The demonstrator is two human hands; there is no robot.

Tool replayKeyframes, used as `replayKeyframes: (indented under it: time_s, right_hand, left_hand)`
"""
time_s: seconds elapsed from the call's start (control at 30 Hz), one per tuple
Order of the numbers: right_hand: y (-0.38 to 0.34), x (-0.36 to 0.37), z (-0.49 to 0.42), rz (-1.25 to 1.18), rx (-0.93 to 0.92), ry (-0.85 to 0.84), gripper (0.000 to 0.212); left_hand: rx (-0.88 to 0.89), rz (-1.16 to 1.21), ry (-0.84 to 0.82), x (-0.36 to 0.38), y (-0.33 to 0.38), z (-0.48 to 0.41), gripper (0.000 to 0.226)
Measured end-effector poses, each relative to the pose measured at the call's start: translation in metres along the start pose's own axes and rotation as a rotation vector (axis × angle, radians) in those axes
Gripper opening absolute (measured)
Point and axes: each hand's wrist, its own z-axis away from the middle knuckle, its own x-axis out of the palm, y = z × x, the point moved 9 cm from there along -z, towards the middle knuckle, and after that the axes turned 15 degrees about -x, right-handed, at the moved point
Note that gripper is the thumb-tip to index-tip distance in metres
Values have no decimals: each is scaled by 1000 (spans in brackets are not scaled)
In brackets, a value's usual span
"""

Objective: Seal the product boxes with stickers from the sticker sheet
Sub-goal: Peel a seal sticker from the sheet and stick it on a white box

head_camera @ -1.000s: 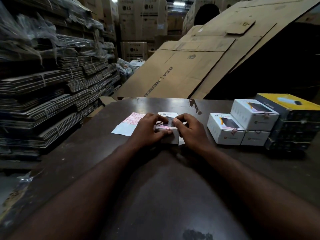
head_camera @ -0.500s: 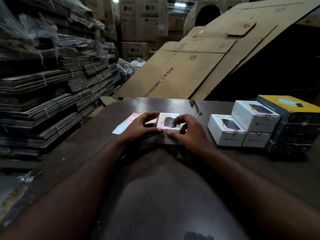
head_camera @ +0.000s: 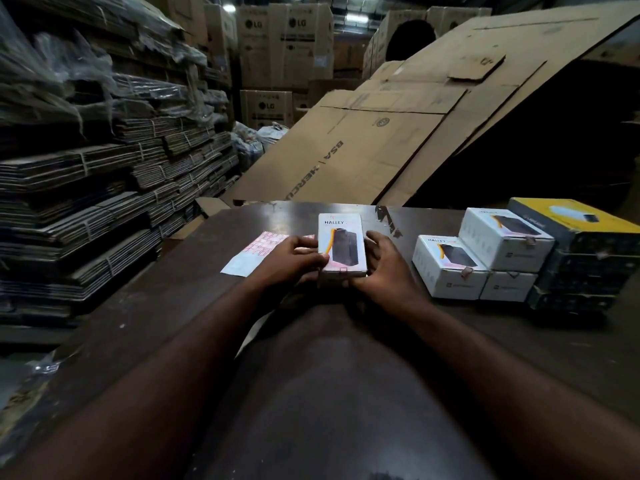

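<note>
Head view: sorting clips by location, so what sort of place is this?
Probably a warehouse packing area: stacked LG cartons at the back, tied bundles of flattened cardboard on the left, white product boxes on the table.

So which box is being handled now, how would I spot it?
Find the dark brown table before the leaning cardboard sheets. At its middle, left hand and right hand grip one white cardboard HALLEY box beside the pink sticker sheet. The three white boxes stacked rightwards sit untouched.

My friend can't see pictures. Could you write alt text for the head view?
A person's left hand and right hand grip a white product box by its sides over a dark table. A sticker sheet lies to the left; more white boxes are stacked at the right.
</note>
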Motion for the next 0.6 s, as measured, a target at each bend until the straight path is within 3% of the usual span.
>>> replayKeyframes:
  time_s: [0.07, 0.17, 0.3, 0.4, 0.6]
  right_hand:
    - [-5, -1, 0, -48, -8, -10, 110]
    - [-12, -1, -1, -81, -47, -16, 82]
    - [-12, -21, -5, 14, -92, 183, 60]
    - [-15, -31, -6, 115, -129, 243, 61]
    - [-29, -21, -4, 78, -196, 188, 58]
  left_hand:
    - [61, -44, 28, -3, 3, 1, 45]
    - [144, -121, 68, -5, 9, 6, 53]
    - [239, -136, 64, 2, 15, 12, 59]
    - [287, -177, 61, 5, 19, 12, 60]
    - [367, -111, 103, 3, 27, 20, 54]
